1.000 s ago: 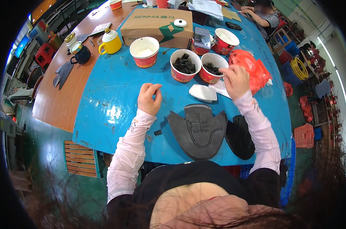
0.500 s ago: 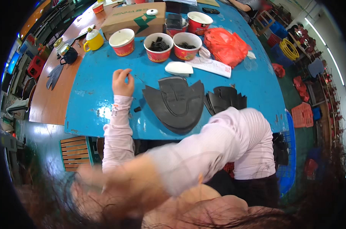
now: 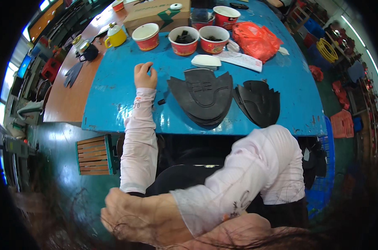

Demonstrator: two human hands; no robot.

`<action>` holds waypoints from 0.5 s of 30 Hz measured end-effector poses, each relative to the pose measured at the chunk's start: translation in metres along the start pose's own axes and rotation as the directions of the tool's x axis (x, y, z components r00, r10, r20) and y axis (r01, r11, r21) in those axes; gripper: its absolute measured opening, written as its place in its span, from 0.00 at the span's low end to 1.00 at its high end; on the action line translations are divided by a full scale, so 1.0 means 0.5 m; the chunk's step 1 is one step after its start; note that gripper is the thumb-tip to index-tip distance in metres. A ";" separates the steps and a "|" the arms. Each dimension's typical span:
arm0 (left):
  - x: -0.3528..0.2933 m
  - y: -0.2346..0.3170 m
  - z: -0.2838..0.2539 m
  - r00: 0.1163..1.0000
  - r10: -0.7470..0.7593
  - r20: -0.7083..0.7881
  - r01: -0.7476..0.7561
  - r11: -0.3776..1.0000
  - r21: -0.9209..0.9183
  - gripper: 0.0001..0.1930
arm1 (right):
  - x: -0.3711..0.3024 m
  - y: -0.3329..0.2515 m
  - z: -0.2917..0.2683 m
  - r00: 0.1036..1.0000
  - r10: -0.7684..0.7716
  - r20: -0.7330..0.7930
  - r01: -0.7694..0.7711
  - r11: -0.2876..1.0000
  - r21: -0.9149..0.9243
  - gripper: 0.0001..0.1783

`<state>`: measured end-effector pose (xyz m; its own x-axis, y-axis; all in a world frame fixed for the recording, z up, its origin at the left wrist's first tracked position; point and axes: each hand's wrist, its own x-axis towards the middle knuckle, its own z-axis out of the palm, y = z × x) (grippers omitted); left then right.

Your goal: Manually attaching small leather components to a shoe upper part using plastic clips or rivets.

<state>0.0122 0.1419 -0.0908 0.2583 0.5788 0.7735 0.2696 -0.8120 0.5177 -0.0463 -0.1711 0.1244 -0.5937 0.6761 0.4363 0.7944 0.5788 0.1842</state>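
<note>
My left hand (image 3: 145,75) rests on the blue table with its fingers curled in. Whatever they may hold is too small to make out. A small black bit (image 3: 162,101) lies beside that wrist. To its right is a stack of black shield-shaped sheet pieces (image 3: 203,98), with a smaller stack of black notched pieces (image 3: 259,102) further right. My right arm bends back across my body, well off the table. My right hand (image 3: 132,214) is closed near my body at the lower left, behind loose hair; its grip is hidden.
Red-and-white paper bowls (image 3: 184,41), some with black pieces inside, stand beyond the stacks. Near them are a white rounded block (image 3: 206,62), a paper strip (image 3: 241,61), a red plastic bag (image 3: 255,41), a carton (image 3: 157,17) and a yellow mug (image 3: 115,36). A slatted stool (image 3: 95,155) stands below left.
The view has shifted, so the table sits higher and further right. My right hand, blurred before, is now steadier and closed. The smaller stack is no longer partly covered by my right arm.
</note>
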 end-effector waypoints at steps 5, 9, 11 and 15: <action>-0.001 -0.016 0.011 0.991 0.130 0.021 -0.131 0.989 0.074 0.12 | -0.027 -0.017 -0.008 0.984 0.071 0.162 -0.082 0.995 0.063 0.20; 0.007 0.002 0.009 0.980 -0.011 0.201 0.015 1.000 -0.016 0.15 | -0.079 -0.020 0.034 0.992 0.119 0.035 -0.114 0.987 -0.116 0.22; -0.012 -0.002 0.009 0.967 -0.060 0.246 0.065 0.998 -0.010 0.12 | -0.085 -0.022 0.026 0.964 0.263 0.045 -0.266 0.959 0.099 0.24; -0.003 0.010 0.009 0.963 -0.036 0.268 0.039 0.999 -0.006 0.10 | -0.133 0.022 0.006 0.996 0.084 0.029 -0.079 0.986 -0.149 0.23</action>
<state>0.0175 0.1373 -0.0913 0.4874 0.6065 0.6282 0.2738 -0.7893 0.5496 0.0015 -0.2080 0.0948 -0.5282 0.7355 0.4244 0.8490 0.4489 0.2786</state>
